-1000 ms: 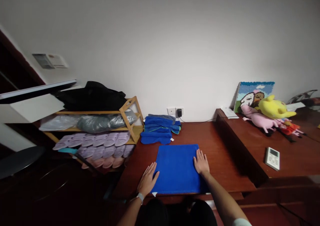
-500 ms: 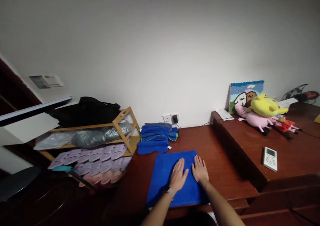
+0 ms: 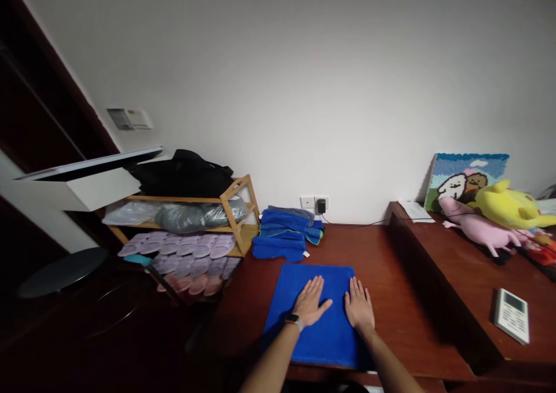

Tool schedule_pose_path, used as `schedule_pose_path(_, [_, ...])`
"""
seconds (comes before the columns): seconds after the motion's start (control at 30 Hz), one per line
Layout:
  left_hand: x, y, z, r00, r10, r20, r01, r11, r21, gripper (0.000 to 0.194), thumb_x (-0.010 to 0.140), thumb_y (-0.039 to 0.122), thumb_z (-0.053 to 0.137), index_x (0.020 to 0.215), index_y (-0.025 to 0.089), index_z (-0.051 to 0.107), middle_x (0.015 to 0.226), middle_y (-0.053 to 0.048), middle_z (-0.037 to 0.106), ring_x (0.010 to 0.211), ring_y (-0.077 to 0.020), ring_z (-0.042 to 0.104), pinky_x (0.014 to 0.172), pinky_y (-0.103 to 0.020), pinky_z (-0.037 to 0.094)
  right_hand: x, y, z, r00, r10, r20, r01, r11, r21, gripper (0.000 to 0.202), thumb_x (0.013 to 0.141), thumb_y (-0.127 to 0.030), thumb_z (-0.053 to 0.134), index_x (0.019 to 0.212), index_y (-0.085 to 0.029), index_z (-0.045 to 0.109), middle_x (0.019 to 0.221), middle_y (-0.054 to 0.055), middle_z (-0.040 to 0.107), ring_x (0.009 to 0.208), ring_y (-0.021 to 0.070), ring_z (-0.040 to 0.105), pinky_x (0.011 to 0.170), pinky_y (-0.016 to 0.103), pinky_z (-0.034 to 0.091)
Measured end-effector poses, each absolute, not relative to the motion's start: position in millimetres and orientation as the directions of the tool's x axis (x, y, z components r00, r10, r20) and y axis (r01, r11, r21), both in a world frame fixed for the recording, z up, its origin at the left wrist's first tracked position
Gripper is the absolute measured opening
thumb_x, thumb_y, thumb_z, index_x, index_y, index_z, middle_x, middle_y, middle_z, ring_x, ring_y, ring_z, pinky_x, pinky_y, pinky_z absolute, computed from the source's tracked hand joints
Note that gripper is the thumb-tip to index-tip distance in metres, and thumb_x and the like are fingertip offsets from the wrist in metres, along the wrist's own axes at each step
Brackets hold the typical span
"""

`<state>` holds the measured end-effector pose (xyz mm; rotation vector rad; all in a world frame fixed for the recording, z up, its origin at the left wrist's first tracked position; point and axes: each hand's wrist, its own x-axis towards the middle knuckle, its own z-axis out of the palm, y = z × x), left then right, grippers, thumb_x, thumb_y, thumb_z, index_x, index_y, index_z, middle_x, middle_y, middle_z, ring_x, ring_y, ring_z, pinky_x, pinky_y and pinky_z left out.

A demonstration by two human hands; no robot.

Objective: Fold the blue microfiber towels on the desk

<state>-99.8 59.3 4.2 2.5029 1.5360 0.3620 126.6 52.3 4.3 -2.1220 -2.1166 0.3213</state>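
Observation:
A blue cloth [image 3: 325, 344] lies spread flat on the reddish-brown table [image 3: 403, 323], near its front edge. My left hand [image 3: 310, 303] rests palm down on the middle of the cloth, fingers stretched and thumb out to the right; a watch is on that wrist. On the cloth's right edge lies my right hand [image 3: 359, 307], also palm down with its fingers extended. Neither hand grips anything. Behind the cloth, against the wall, sits a pile of folded blue towels [image 3: 282, 234].
Left of the table stands a wooden rack [image 3: 237, 216] with slippers [image 3: 191, 245] and a black bag [image 3: 186, 176]. A raised surface on the right holds plush toys [image 3: 504, 208], a picture [image 3: 469, 179] and a white remote [image 3: 512, 315]. A black plug [image 3: 321, 206] sits in the wall socket.
The camera view has turned left, so the surroundings appear farther right. Both hands remain flat on the cloth, with little visible movement across it.

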Motion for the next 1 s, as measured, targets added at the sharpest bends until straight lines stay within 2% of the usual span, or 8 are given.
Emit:
schedule_pose_path(0.27, [-250,56,0,0.167,0.980,0.113,0.954,-0.189,0.233,0.084,0.099,0.069,0.027,0.163,0.015,0.020,0.169,-0.012,0.026,0.156,-0.0241,0.024,0.129,-0.043,0.020,126,52,0,0.010,0.998,-0.063,0.978,-0.023,-0.210,0.071,0.101,-0.044,0.011,0.163,-0.010,0.016,0.171,0.004,0.015,0.158,0.0208,0.011,0.128,0.041,0.007])
schedule_pose_path(0.43, [-282,45,-10,0.092,0.978,0.189,0.958,-0.139,0.252,0.079,0.101,0.065,0.028,0.162,0.015,0.026,0.167,-0.011,0.032,0.155,-0.0238,0.028,0.128,-0.043,0.024,126,53,-5,0.006,0.999,-0.040,0.978,-0.014,-0.207,0.072,0.101,-0.045,0.012,0.162,-0.009,0.019,0.170,0.005,0.017,0.158,0.0221,0.014,0.128,0.043,0.008])
schedule_pose_path(0.53, [-284,42,-13,0.057,0.960,0.274,0.945,-0.141,0.295,0.070,0.103,0.060,0.028,0.158,0.018,0.038,0.162,-0.009,0.043,0.152,-0.0228,0.036,0.126,-0.043,0.029,126,54,-6,0.005,1.000,-0.029,0.972,-0.012,-0.235,0.072,0.101,-0.045,0.015,0.162,-0.008,0.022,0.170,0.006,0.019,0.158,0.0229,0.014,0.129,0.044,0.009])
schedule_pose_path(0.67, [-282,46,-14,0.036,0.947,0.319,0.924,-0.153,0.351,0.061,0.103,0.057,0.034,0.149,0.022,0.053,0.154,-0.007,0.055,0.146,-0.0233,0.046,0.124,-0.044,0.033,134,53,-11,0.005,1.000,0.026,0.916,0.006,-0.401,0.072,0.101,-0.047,0.015,0.160,-0.008,0.030,0.167,0.008,0.028,0.156,0.0218,0.021,0.129,0.042,0.013])
schedule_pose_path(0.77, [-282,51,-16,0.022,0.938,0.347,0.914,-0.159,0.373,0.057,0.103,0.055,0.036,0.146,0.023,0.056,0.152,-0.005,0.058,0.145,-0.0228,0.048,0.123,-0.044,0.036,146,53,-18,0.066,0.990,0.123,0.818,0.017,-0.575,0.076,0.102,-0.052,0.010,0.158,-0.008,0.036,0.164,0.010,0.036,0.153,0.0201,0.031,0.127,0.038,0.021])
schedule_pose_path(0.83, [-283,52,-18,0.021,0.934,0.357,0.914,-0.163,0.371,0.056,0.103,0.053,0.036,0.145,0.024,0.057,0.151,-0.005,0.059,0.144,-0.0226,0.049,0.123,-0.044,0.037,153,57,-18,0.092,0.978,0.186,0.775,0.047,-0.630,0.078,0.102,-0.056,0.009,0.157,-0.008,0.037,0.164,0.011,0.036,0.152,0.0202,0.032,0.126,0.036,0.024])
schedule_pose_path(0.93, [-284,52,-20,0.016,0.929,0.369,0.919,-0.159,0.361,0.055,0.103,0.052,0.036,0.144,0.023,0.058,0.150,-0.005,0.060,0.143,-0.0230,0.050,0.122,-0.044,0.038,156,76,-9,0.011,0.975,0.224,0.802,0.125,-0.584,0.075,0.102,-0.055,0.015,0.158,-0.010,0.037,0.166,0.008,0.033,0.154,0.0197,0.029,0.127,0.034,0.022])
schedule_pose_path(1.0, [-285,52,-19,0.013,0.928,0.372,0.920,-0.158,0.360,0.054,0.103,0.052,0.036,0.143,0.023,0.059,0.150,-0.005,0.060,0.142,-0.0231,0.051,0.122,-0.044,0.039,153,91,1,-0.017,0.988,0.156,0.851,0.096,-0.516,0.072,0.103,-0.052,0.017,0.160,-0.012,0.033,0.167,0.006,0.030,0.155,0.0199,0.024,0.127,0.035,0.020])
